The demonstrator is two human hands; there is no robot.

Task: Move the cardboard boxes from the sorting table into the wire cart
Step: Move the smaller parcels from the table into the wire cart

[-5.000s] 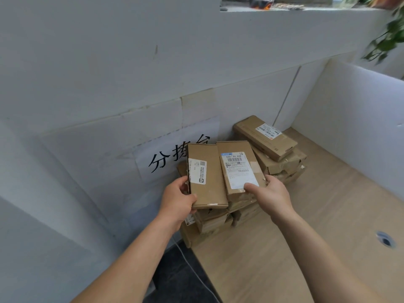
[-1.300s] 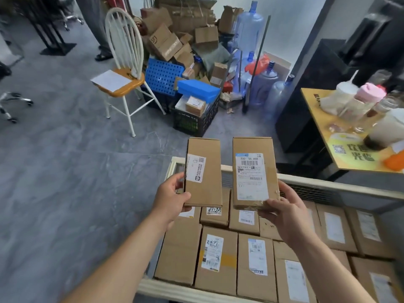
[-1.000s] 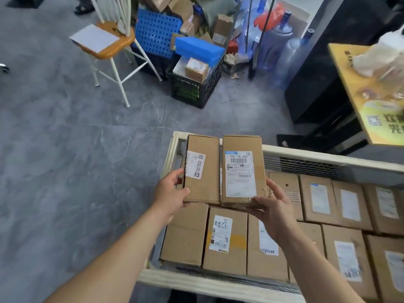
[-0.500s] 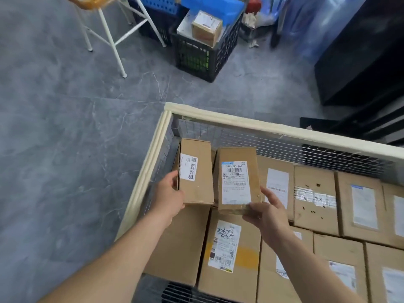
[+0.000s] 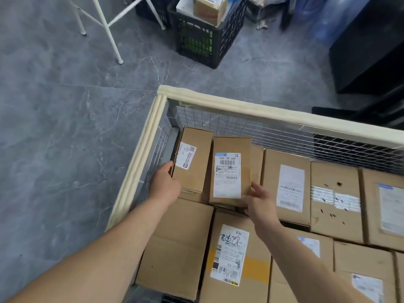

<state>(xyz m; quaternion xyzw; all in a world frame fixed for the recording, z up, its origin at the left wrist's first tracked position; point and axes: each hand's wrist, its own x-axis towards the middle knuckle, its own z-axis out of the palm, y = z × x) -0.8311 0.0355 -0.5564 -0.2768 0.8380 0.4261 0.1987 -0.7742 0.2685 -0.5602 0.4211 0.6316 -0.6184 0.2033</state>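
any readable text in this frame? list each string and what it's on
"530- D5 A68": top line of the white label on the box in the right hand, box at.
Left hand box: small label with QR code, print too small.
Box with the handwritten label: scrawl and barcode digits illegible.
Other cart labels: blurred.

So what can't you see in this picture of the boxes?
All in the head view:
- Small print on the big white label: too small to read.
- The wire cart: right and near sides cut off by the edges.
- The corner beneath the left box and right box: hidden by them.
- Label on the bottom-right box: blurred.
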